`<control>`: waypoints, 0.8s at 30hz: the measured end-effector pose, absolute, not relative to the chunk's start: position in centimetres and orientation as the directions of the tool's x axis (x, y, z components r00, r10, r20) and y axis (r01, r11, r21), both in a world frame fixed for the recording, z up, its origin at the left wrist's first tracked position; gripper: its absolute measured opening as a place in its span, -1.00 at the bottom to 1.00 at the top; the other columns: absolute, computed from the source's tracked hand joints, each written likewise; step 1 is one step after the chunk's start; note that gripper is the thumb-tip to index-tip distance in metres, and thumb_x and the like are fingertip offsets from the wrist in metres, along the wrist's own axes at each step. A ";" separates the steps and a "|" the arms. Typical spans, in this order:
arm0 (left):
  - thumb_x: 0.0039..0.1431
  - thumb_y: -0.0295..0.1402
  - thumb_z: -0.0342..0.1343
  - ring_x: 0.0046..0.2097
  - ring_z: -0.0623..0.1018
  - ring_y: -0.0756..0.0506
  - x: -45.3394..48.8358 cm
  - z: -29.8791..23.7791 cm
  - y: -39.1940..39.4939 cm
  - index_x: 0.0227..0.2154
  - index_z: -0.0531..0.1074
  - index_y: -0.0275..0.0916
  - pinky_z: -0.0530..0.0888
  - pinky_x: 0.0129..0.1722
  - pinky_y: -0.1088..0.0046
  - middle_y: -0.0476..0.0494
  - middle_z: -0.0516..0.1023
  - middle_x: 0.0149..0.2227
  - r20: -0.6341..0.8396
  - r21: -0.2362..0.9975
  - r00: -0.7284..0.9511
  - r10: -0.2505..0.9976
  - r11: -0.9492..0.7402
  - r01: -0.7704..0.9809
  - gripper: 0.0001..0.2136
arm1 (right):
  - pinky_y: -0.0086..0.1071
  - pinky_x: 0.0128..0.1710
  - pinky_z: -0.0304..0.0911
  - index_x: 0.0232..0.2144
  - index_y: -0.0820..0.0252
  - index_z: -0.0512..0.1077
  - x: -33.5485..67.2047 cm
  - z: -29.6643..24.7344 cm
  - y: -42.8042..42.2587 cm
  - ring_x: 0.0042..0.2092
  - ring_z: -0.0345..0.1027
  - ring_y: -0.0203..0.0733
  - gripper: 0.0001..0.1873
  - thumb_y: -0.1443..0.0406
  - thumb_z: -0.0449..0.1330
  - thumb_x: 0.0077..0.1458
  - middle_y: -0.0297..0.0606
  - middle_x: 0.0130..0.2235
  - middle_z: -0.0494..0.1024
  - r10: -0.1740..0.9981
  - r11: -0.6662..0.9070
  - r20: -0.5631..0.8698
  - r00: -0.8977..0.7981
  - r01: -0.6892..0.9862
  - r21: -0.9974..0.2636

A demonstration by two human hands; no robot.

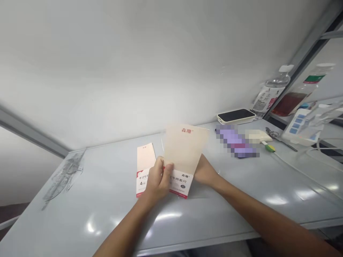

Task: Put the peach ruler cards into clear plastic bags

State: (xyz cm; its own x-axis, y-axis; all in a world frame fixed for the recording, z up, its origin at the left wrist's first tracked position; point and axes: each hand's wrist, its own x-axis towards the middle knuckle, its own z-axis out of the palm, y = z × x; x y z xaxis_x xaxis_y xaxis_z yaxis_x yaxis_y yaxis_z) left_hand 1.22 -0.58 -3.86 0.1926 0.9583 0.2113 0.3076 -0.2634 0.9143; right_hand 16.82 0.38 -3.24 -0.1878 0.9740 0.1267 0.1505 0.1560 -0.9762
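Observation:
My left hand [158,180] pinches the lower left edge of a pale beige card packet [184,151] with red print and a red-and-white band at its bottom, held tilted above the grey table [107,200]. Behind the packet's right side is my right hand [205,171], with its fingers hidden by the card. A second, narrower packet of the same kind [145,164] lies flat on the table just left of my left hand.
A phone with a cream case [236,116] lies at the back right by the wall. Two plastic bottles [270,93] stand behind it. A blurred purple item [237,142], scissors [278,137], a white box [301,125] and cables crowd the right side.

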 end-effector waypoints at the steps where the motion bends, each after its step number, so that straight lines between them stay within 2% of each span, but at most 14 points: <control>1: 0.14 -0.15 -0.12 -0.60 0.23 0.06 1.1 -3.8 -0.5 -0.50 0.13 -0.19 0.15 -0.62 0.54 0.08 0.20 -0.63 0.234 0.886 0.152 0.960 -0.275 0.374 -0.76 | -0.32 -0.36 0.29 -0.40 0.18 0.45 16.9 -3.1 0.4 -0.28 0.39 -0.10 -0.85 0.30 0.16 -0.11 -0.28 -0.30 0.54 0.972 0.163 0.139 -0.190 0.116 -0.980; 3: 0.15 -0.16 -0.13 -0.61 0.20 0.06 0.7 -3.6 -0.1 -0.51 0.11 -0.18 0.12 -0.63 0.53 0.09 0.17 -0.65 0.255 0.857 0.071 0.964 -0.260 0.445 -0.76 | -0.32 -0.31 0.29 -0.32 0.16 0.46 17.0 -2.9 0.5 -0.25 0.40 -0.13 -0.80 0.31 0.12 -0.07 -0.28 -0.25 0.53 0.966 0.158 0.147 -0.211 0.036 -0.987; 5: 0.15 -0.16 -0.13 -0.59 0.21 0.06 0.5 -3.3 0.2 -0.50 0.12 -0.19 0.14 -0.62 0.55 0.08 0.18 -0.61 0.258 0.872 -0.004 0.966 -0.231 0.432 -0.77 | -0.30 -0.28 0.30 -0.26 0.15 0.45 17.2 -2.7 0.6 -0.27 0.41 -0.17 -0.76 0.29 0.10 -0.02 -0.27 -0.25 0.54 0.966 0.117 0.119 -0.231 -0.021 -0.993; 9: 0.14 -0.12 -0.13 -0.50 0.29 0.06 0.4 -2.8 0.9 -0.46 0.17 -0.20 0.25 -0.55 0.59 0.04 0.24 -0.52 0.205 0.950 -0.093 0.974 -0.175 0.257 -0.75 | -0.28 -0.24 0.28 -0.23 0.18 0.43 17.4 -2.6 0.6 -0.31 0.43 -0.20 -0.74 0.23 0.12 0.00 -0.25 -0.31 0.55 0.954 0.048 0.078 -0.289 -0.110 -0.993; 12: 0.09 -0.08 -0.08 -0.51 0.32 0.06 0.4 -2.5 1.2 -0.46 0.22 -0.21 0.29 -0.56 0.60 0.03 0.30 -0.51 0.100 0.991 -0.099 0.990 -0.090 0.100 -0.73 | -0.30 -0.25 0.26 -0.28 0.19 0.44 17.4 -2.8 0.7 -0.31 0.42 -0.21 -0.76 0.21 0.14 -0.01 -0.25 -0.36 0.55 0.954 0.026 0.077 -0.290 -0.175 -0.984; 17: 0.03 -0.07 0.00 -0.54 0.38 0.06 0.5 -2.3 1.1 -0.46 0.25 -0.22 0.35 -0.59 0.59 0.03 0.38 -0.52 -0.021 0.998 -0.063 0.998 0.017 -0.060 -0.72 | -0.29 -0.33 0.25 -0.35 0.19 0.43 17.2 -3.2 0.8 -0.38 0.40 -0.20 -0.76 0.22 0.23 -0.14 -0.27 -0.41 0.52 0.974 -0.059 -0.032 -0.222 -0.116 -0.992; 20: 0.01 -0.07 0.02 -0.59 0.40 0.05 0.8 -2.3 0.8 -0.48 0.22 -0.23 0.35 -0.63 0.58 0.03 0.37 -0.58 -0.061 0.995 -0.047 0.997 0.057 -0.088 -0.70 | -0.31 -0.39 0.24 -0.27 0.18 0.39 17.0 -3.5 0.9 -0.39 0.40 -0.18 -0.65 0.25 0.26 -0.20 -0.28 -0.41 0.52 0.978 -0.133 -0.115 -0.176 -0.095 -0.987; 24: 0.00 -0.06 0.03 -0.62 0.43 0.03 1.0 -2.5 0.6 -0.48 0.20 -0.23 0.36 -0.67 0.56 0.03 0.41 -0.60 -0.064 0.992 -0.080 0.995 0.054 -0.118 -0.70 | -0.32 -0.40 0.25 -0.10 0.14 0.25 16.6 -3.7 0.6 -0.39 0.40 -0.18 -0.43 0.30 0.28 -0.25 -0.30 -0.38 0.52 0.976 -0.176 -0.158 -0.153 -0.116 -0.977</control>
State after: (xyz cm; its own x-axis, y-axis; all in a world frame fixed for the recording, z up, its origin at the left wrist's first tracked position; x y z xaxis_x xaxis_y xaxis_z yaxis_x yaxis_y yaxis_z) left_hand 1.03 0.55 -2.48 -0.0797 0.9948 -0.0638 -0.1179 0.0542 0.9916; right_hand 16.60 0.56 -3.72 -0.1532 0.9755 -0.1577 -0.1161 -0.1763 -0.9775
